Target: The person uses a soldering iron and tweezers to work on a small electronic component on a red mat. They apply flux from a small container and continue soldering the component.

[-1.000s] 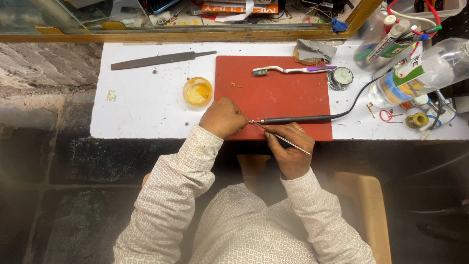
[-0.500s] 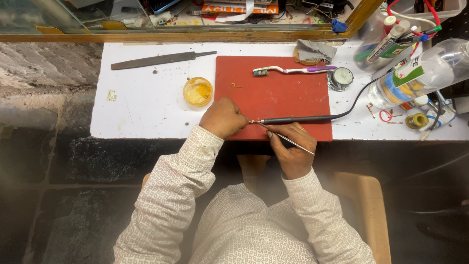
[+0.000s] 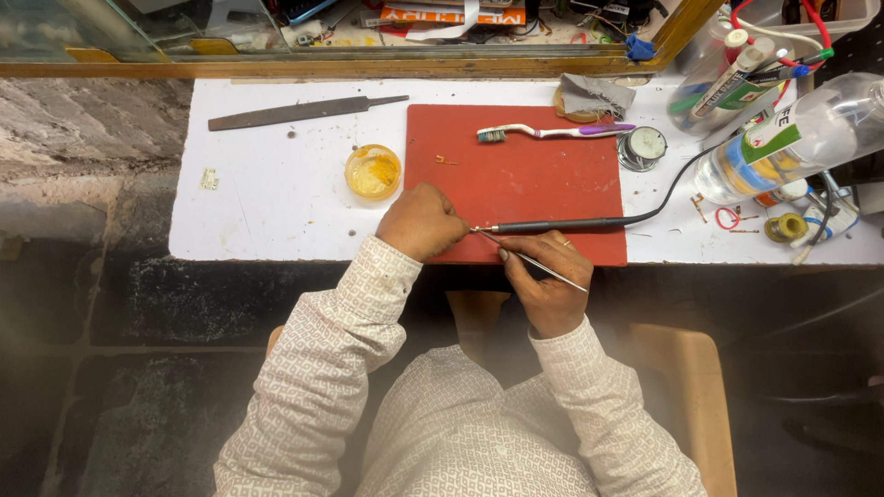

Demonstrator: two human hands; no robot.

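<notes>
Left hand (image 3: pixel 422 221) clenched at the near edge of the red mat (image 3: pixel 534 179), knuckles up, whatever it pinches hidden. Right hand (image 3: pixel 550 281) grasping thin metal tweezers (image 3: pixel 534 262), tips meeting the point of the black corded soldering iron (image 3: pixel 562 225) lying across the mat. Beyond: yellow flux tin (image 3: pixel 372 171), toothbrush (image 3: pixel 552 132), flat file (image 3: pixel 304 112), clear plastic bottle (image 3: pixel 801 138) on white table (image 3: pixel 267 202).

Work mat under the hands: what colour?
Plain red mat, seen in the head view.
</notes>
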